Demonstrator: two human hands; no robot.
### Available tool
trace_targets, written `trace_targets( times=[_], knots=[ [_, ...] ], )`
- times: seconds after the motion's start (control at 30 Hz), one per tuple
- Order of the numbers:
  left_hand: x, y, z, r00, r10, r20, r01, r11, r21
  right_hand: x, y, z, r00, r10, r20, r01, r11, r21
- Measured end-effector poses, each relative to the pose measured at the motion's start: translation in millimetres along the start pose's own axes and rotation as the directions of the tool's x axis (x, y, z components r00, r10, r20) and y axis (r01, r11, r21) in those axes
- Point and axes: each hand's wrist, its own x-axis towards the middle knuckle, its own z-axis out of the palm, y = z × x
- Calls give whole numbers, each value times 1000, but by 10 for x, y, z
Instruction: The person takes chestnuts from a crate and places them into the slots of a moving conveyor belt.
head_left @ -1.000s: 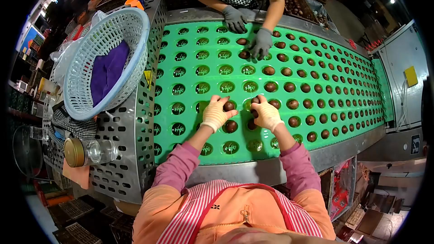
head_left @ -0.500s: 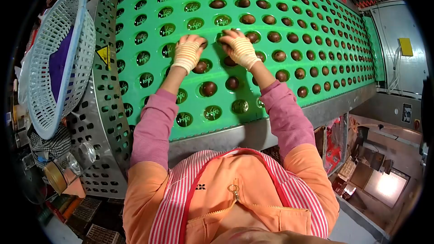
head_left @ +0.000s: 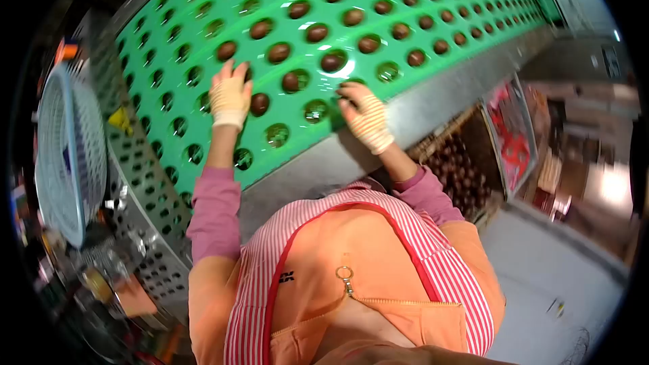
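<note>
Both my hands wear cream-and-yellow striped gloves with bare fingertips. My left hand (head_left: 230, 98) lies over the green pocketed sheet (head_left: 297, 142), its fingers stretched out and slightly apart. Against its fingers sits a dark brown egg-shaped piece (head_left: 247, 74), partly covered; another brown piece (head_left: 259, 104) lies just right of the palm. Near the sheet's front edge, my right hand (head_left: 365, 118) is open, fingertips at the rim of a pocket whose contents are partly hidden. Left of it is a pocket (head_left: 315, 111) without a brown piece. Many other pockets hold one brown piece each.
A metal rail (head_left: 419, 98) runs along the sheet's front. Below it at right stands a crate of brown pieces (head_left: 460, 172), beside a red-lined bin (head_left: 507, 132). At left are a perforated metal guard (head_left: 145, 209) and a pale blue basket (head_left: 71, 155).
My view has turned and shifted toward the front edge. My hands have moved apart: the right reaches the sheet's near edge, the left stays further left. The crate of brown pieces now shows.
</note>
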Motion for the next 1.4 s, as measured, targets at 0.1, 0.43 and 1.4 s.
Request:
trace_targets(
  times=[0.1,0.43,1.4],
  knots=[
    [26,442,-25,916,400,37,-397,916,-57,-358,-44,-12,996,72,58,-70,996,-48],
    [-63,774,496,997,82,0,-82,996,-26,-1492,269,-1235,895,319,-313,-345,938,-31],
    [-950,5465,2070,-15,13,1000,-949,313,-18,-3107,1901,-3191,327,933,154,-685,346,-641]
  ],
)
